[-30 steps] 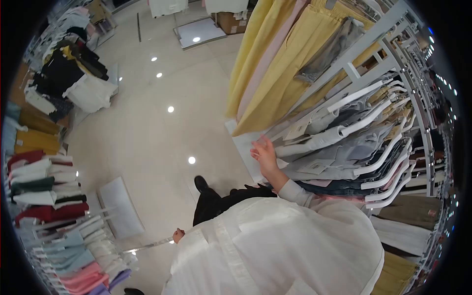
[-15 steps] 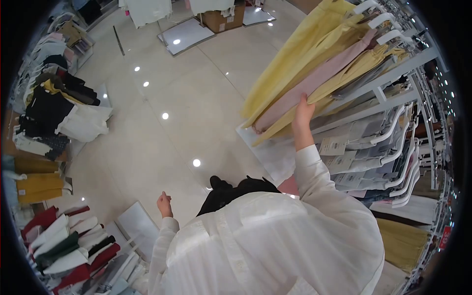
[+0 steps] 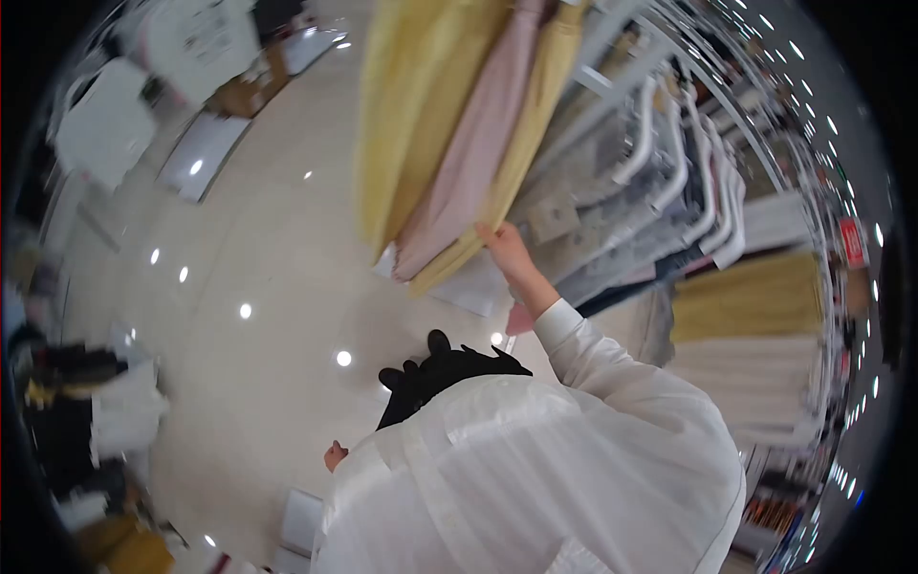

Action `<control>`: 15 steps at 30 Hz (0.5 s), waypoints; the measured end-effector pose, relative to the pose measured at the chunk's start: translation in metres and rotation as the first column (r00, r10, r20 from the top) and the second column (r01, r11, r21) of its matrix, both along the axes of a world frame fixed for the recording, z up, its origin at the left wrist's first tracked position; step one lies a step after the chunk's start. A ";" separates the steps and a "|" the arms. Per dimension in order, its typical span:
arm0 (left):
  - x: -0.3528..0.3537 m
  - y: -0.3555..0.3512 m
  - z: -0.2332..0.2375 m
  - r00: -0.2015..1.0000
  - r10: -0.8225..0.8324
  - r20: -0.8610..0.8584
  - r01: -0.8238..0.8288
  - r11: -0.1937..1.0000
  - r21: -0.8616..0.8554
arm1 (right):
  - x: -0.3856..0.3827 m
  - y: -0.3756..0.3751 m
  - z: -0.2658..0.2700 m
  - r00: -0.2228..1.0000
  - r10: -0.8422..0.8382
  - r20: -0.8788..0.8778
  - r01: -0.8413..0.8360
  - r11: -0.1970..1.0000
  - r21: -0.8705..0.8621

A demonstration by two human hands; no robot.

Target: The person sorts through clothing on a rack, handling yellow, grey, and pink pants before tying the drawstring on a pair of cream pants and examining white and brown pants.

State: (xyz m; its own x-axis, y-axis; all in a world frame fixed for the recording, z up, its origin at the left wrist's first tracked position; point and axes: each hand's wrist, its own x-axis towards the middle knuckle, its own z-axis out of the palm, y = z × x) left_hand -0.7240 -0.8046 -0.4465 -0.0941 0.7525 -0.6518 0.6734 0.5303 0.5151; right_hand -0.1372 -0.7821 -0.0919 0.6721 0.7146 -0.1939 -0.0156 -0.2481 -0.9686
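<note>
1. The right hand is near the middle of the frame; its thumb and fingers pinch the edge of the narrow yellow pants, low down on the cloth.
2. Those pants hang at the top middle; the pink pants hang just to their left, and the wide yellow pants come next, further left.
3. The left hand is small, at the lower left of the middle, beside the white shirt; its fingers look curled, but I cannot tell if it grips anything.
4. Right of the right hand, grey clothes hang on white hangers; a pale tag shows there, a bit blurry.
5. Two dark shoes stand on the shiny floor, below the middle; a red sign is at the far right; white tops hang at the upper left.
</note>
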 end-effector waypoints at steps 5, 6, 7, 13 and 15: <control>0.063 0.109 0.004 0.982 -0.067 0.176 0.075 0.996 -0.039 | 0.007 -0.097 0.020 0.980 -0.198 0.023 0.196 0.978 0.065; 0.082 0.130 0.024 0.977 -0.108 0.184 0.108 0.994 0.011 | 0.012 -0.117 0.027 0.960 -0.279 0.018 0.278 0.959 0.049; 0.097 0.129 0.052 0.971 -0.147 0.190 0.137 0.988 0.064 | 0.015 -0.131 0.033 0.955 -0.295 0.016 0.294 0.955 0.046; 0.224 0.138 0.102 0.918 -0.111 0.381 0.117 0.993 0.007 | 0.038 -0.184 0.038 0.841 -0.517 0.160 0.512 0.856 0.073; 0.264 0.131 0.126 0.882 -0.105 0.459 0.126 0.992 -0.015 | 0.038 -0.186 0.042 0.813 -0.571 0.108 0.567 0.821 0.071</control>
